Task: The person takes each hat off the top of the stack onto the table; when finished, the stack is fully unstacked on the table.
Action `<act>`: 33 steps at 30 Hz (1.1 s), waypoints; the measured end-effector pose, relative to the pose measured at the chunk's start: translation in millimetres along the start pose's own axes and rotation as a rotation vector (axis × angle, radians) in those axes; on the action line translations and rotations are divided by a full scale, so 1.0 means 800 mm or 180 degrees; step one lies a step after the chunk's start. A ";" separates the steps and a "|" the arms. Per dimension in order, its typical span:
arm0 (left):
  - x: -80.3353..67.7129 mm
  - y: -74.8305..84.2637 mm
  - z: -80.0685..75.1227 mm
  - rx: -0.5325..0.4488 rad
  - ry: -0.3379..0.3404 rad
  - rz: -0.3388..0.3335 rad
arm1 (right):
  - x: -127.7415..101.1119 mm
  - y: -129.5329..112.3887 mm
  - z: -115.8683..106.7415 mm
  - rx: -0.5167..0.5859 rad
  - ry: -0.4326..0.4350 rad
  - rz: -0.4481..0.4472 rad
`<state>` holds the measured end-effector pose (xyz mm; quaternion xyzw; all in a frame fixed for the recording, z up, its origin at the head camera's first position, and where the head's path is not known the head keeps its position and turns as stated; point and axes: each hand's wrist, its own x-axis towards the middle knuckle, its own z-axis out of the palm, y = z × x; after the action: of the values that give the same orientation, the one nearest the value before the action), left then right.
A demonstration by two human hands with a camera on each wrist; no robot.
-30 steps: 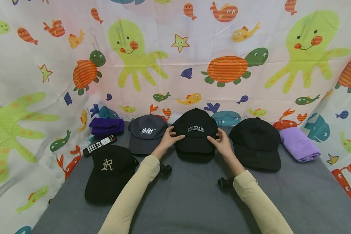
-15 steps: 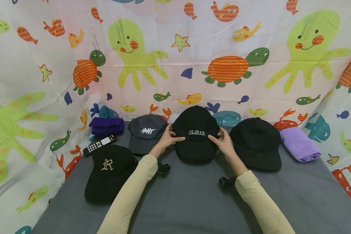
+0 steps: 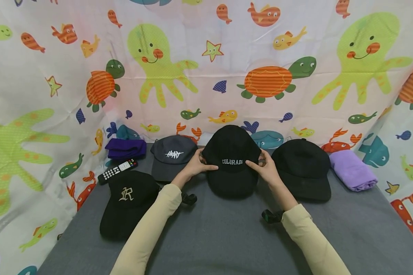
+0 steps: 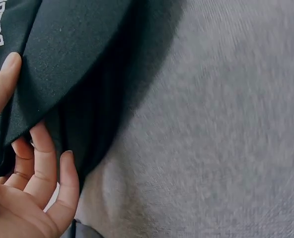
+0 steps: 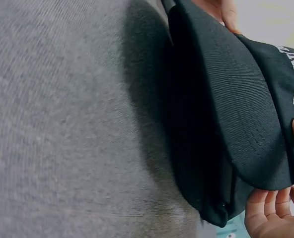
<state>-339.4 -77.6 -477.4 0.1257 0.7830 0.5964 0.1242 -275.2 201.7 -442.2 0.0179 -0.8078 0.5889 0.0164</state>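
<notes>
"What's on the far left?"

"From way over here, I see a remote [image 3: 118,170] with a folded purple cloth [image 3: 125,148] behind it. A black cap with a gold R [image 3: 127,210] sits in front of them on the grey table [image 3: 227,233]."

"And next?"

"A dark grey HEART cap [image 3: 173,147], near the back. Then I get to the left hand [image 3: 195,164]. It pinches one side of the COLORADO cap [image 3: 232,149], thumb on the front and fingers under the brim."

"So where is that cap?"

"In the middle, between the two hands. I see something dark [image 5: 186,139] under its brim, but I can't tell if it's a second cap."

"Is the right hand [image 3: 267,170] spread wide?"

"No, it pinches the other side of the same cap, thumb on the front too."

"What's last?"

"A plain black cap [image 3: 301,164] just beside that hand, then a folded lilac cloth [image 3: 353,170] on the far right."
</notes>
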 end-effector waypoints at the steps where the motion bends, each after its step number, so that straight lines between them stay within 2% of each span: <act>1: -0.001 0.001 0.001 0.0004 0.0018 0.0025 | -0.003 -0.004 0.000 0.0025 0.0023 -0.0054; 4: -0.006 0.004 0.002 -0.0005 0.0048 0.0064 | -0.008 -0.009 -0.001 0.0100 0.0051 -0.0237; 8: -0.013 0.009 0.003 0.0018 0.0059 0.0046 | -0.003 0.005 -0.003 -0.0044 0.0072 -0.0374; 11: -0.018 0.015 0.003 0.0008 0.0026 0.0020 | 0.002 0.018 -0.004 -0.0167 0.0120 -0.0372; 14: -0.030 0.030 0.003 -0.0023 -0.0039 0.0067 | 0.000 0.020 -0.006 -0.0123 0.0150 -0.0337; 18: -0.049 0.050 0.008 -0.0058 -0.0054 0.0179 | -0.015 0.000 -0.010 0.0026 0.0102 -0.0253; 22: -0.060 0.058 0.015 -0.0133 0.0015 0.0188 | -0.024 -0.007 -0.015 0.0119 0.0092 -0.0259; 25: -0.065 0.061 0.019 -0.0212 0.0040 0.0148 | -0.023 0.004 -0.019 0.0150 0.0110 -0.0344; 33: -0.076 0.067 0.037 -0.0330 0.0001 0.0203 | -0.040 0.001 -0.037 0.0192 0.0071 -0.0382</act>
<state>-270.0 -58.2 -430.2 0.1438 0.7467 0.6398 0.1114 -242.8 230.8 -435.6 0.0603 -0.7869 0.6111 0.0601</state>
